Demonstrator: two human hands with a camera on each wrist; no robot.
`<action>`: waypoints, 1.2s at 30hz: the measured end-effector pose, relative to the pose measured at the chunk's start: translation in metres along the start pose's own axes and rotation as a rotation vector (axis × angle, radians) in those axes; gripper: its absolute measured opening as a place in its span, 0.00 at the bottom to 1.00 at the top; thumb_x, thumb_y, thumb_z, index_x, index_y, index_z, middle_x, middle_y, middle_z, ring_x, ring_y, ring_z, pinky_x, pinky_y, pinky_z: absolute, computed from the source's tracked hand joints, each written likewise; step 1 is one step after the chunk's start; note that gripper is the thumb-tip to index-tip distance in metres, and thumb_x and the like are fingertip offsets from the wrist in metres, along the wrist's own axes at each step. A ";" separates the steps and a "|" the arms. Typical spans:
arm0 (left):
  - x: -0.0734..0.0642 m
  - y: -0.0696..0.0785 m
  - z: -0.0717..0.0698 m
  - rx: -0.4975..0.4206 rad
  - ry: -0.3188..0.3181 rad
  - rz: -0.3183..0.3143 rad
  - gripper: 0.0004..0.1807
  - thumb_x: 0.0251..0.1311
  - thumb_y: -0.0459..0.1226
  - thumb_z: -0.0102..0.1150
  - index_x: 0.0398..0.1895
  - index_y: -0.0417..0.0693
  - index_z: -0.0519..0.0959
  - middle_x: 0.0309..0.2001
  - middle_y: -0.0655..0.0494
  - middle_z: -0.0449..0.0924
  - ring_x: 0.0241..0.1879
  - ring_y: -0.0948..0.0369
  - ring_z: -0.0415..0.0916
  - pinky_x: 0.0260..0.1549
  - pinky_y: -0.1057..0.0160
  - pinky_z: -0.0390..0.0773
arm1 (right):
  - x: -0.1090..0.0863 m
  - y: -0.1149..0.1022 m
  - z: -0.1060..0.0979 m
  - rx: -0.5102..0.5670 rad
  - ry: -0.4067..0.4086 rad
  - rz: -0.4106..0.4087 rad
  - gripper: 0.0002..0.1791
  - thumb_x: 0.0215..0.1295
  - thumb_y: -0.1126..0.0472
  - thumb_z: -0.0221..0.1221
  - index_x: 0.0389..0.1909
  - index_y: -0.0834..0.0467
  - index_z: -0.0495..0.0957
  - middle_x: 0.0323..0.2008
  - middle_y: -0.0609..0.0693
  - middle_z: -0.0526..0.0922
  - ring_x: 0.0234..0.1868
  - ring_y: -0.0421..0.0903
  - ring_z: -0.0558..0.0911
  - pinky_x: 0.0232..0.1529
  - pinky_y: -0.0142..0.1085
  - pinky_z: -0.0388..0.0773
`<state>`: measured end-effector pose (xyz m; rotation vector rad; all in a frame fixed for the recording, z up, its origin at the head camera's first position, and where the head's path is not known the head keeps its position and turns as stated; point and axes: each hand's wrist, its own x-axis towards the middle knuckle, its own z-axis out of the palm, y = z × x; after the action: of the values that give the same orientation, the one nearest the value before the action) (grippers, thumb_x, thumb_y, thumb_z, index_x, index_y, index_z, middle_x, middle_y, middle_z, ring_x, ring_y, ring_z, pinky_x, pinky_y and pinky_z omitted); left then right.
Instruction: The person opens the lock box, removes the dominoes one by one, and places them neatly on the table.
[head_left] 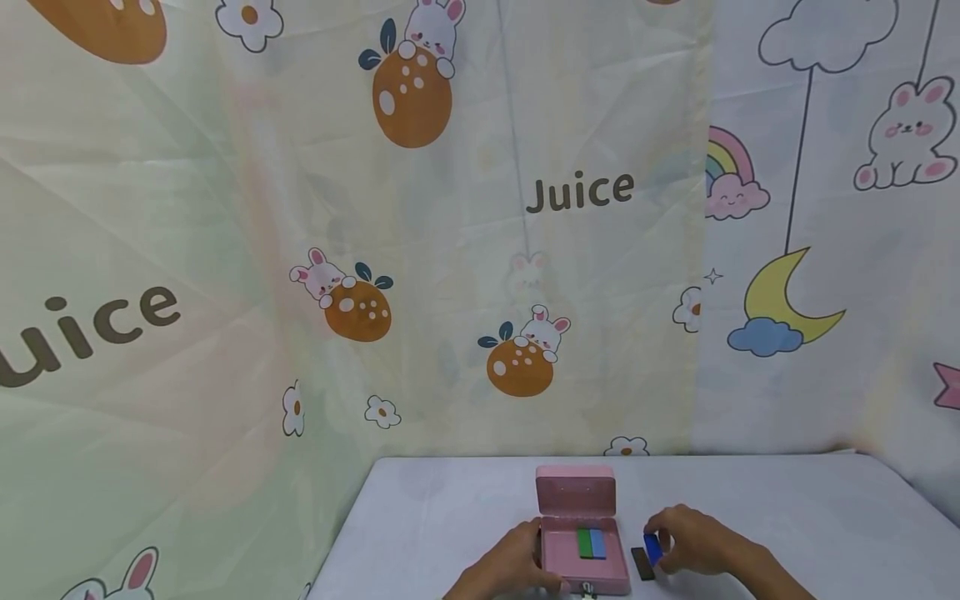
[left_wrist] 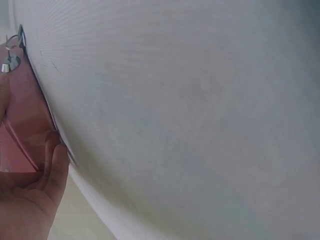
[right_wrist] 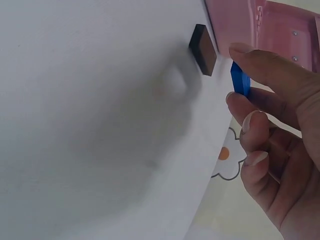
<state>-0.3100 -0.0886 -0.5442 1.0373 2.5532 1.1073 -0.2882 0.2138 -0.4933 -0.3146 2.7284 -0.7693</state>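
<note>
A pink metal cash box (head_left: 555,546) stands on the table with its lid (head_left: 576,493) raised. Inside it, a green block (head_left: 584,543) and a light blue block (head_left: 597,544) lie side by side. My left hand (head_left: 501,562) grips the box along its left side, thumb at the front corner. Just right of the box, my right hand (head_left: 697,542) pinches a dark blue block (right_wrist: 240,79) between thumb and fingertips. Under and beside it lies a dark brown block (head_left: 642,564) on the table. A silver lock with a key (head_left: 588,589) sits on the box's front.
The white table (head_left: 810,508) extends to both sides of the box. Printed cloth (head_left: 465,225) with rabbits, fruit and flowers hangs behind and to the left; another printed cloth (head_left: 825,200) hangs on the right.
</note>
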 end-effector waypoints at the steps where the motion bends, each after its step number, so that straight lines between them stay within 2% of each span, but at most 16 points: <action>1: 0.000 0.000 0.000 0.002 -0.001 0.001 0.40 0.40 0.41 0.76 0.60 0.54 0.68 0.45 0.68 0.76 0.39 0.74 0.73 0.36 0.71 0.74 | 0.000 0.001 0.001 -0.001 -0.004 0.006 0.22 0.42 0.58 0.74 0.41 0.56 0.81 0.28 0.47 0.76 0.31 0.46 0.73 0.39 0.44 0.78; 5: 0.000 -0.001 -0.002 0.003 -0.005 0.006 0.41 0.41 0.44 0.75 0.61 0.54 0.67 0.47 0.68 0.76 0.42 0.74 0.73 0.39 0.71 0.74 | 0.002 0.004 0.004 -0.017 -0.016 0.021 0.22 0.42 0.57 0.74 0.41 0.56 0.81 0.28 0.46 0.75 0.31 0.46 0.73 0.40 0.45 0.78; 12: -0.003 0.003 -0.002 -0.027 -0.005 -0.027 0.40 0.41 0.39 0.75 0.61 0.54 0.67 0.45 0.68 0.76 0.38 0.73 0.74 0.34 0.71 0.75 | 0.005 0.010 0.010 -0.039 -0.012 -0.001 0.21 0.42 0.59 0.74 0.39 0.57 0.81 0.27 0.47 0.74 0.32 0.47 0.71 0.39 0.47 0.73; 19: -0.003 0.003 -0.001 -0.040 -0.003 -0.026 0.40 0.40 0.39 0.75 0.61 0.54 0.68 0.45 0.67 0.77 0.39 0.73 0.74 0.36 0.71 0.74 | 0.006 0.014 0.014 -0.048 -0.008 0.012 0.21 0.41 0.59 0.74 0.39 0.57 0.81 0.27 0.48 0.74 0.31 0.46 0.71 0.39 0.46 0.74; 25: -0.004 0.000 0.000 -0.031 -0.009 -0.026 0.40 0.40 0.40 0.75 0.60 0.55 0.68 0.46 0.69 0.76 0.41 0.74 0.73 0.37 0.71 0.74 | 0.007 0.019 0.018 -0.051 -0.014 0.015 0.23 0.41 0.58 0.75 0.40 0.57 0.81 0.27 0.48 0.74 0.30 0.47 0.72 0.41 0.50 0.76; 29: -0.004 0.001 -0.002 -0.042 -0.014 -0.021 0.39 0.41 0.40 0.75 0.60 0.54 0.68 0.46 0.67 0.77 0.40 0.73 0.74 0.37 0.71 0.74 | 0.009 0.020 0.018 -0.047 -0.006 0.005 0.22 0.40 0.58 0.75 0.39 0.56 0.81 0.26 0.47 0.74 0.30 0.46 0.72 0.40 0.48 0.76; 36: -0.002 0.006 -0.005 -0.008 -0.016 -0.027 0.41 0.42 0.40 0.74 0.62 0.54 0.66 0.48 0.67 0.76 0.41 0.73 0.73 0.38 0.71 0.74 | 0.011 0.023 0.017 -0.044 -0.003 -0.003 0.21 0.40 0.59 0.75 0.38 0.57 0.81 0.26 0.47 0.75 0.29 0.46 0.72 0.38 0.47 0.75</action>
<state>-0.3074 -0.0899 -0.5373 1.0025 2.5406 1.0972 -0.2956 0.2223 -0.5218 -0.3288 2.7460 -0.7099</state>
